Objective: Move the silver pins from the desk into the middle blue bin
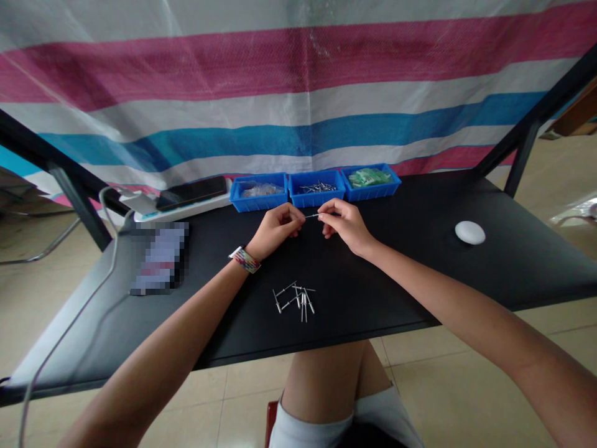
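Note:
Between my two hands a thin silver blind rivet (311,215) is held level above the black table. My left hand (278,228) pinches one end of it, and the fingertips of my right hand (344,223) close on the other end. Just behind the hands stands a blue bin holding loose silver rivets (319,187). Nearer to me, a small pile of blind rivets (302,300) lies on the tabletop, pointing various ways.
A blue bin (260,204) with clear plastic bags and another (373,191) with green packets flank the rivet bin. Left of them are a power strip (186,210), a dark phone (193,191) and a blurred-out item (161,258). A white oval object (470,232) lies on the right.

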A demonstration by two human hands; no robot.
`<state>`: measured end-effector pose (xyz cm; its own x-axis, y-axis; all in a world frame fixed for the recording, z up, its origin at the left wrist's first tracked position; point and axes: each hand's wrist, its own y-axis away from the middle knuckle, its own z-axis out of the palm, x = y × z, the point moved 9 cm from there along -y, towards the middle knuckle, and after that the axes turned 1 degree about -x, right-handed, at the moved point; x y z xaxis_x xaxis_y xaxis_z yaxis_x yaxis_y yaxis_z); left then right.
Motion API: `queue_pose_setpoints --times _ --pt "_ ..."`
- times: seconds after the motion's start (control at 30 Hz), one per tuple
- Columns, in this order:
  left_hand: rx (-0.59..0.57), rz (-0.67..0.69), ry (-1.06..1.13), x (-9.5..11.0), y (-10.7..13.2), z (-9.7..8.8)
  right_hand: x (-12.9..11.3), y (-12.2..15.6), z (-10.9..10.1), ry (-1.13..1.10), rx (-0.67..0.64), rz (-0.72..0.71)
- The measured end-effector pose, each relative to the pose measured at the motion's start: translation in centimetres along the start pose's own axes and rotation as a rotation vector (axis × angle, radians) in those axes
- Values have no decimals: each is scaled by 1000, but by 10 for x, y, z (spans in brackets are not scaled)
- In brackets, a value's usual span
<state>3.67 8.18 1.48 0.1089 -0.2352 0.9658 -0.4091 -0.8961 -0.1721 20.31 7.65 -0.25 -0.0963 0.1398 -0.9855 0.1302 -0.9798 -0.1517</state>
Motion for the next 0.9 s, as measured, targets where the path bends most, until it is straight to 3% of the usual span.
queue_pose_setpoints --times 0.3,0.53,0.77,0.9 --pt "-11 -6 12 -3 -1 0 -4 0 -3 1 18 -50" --pt "-13 -36 51 -7 -1 -1 -41 -12 -45 151 272 -318" --pt "-8 -48 65 -12 -1 -2 -50 -14 -46 444 229 -432" --pt "-5 -45 77 -16 -3 -3 -51 1 -22 505 82 -456"
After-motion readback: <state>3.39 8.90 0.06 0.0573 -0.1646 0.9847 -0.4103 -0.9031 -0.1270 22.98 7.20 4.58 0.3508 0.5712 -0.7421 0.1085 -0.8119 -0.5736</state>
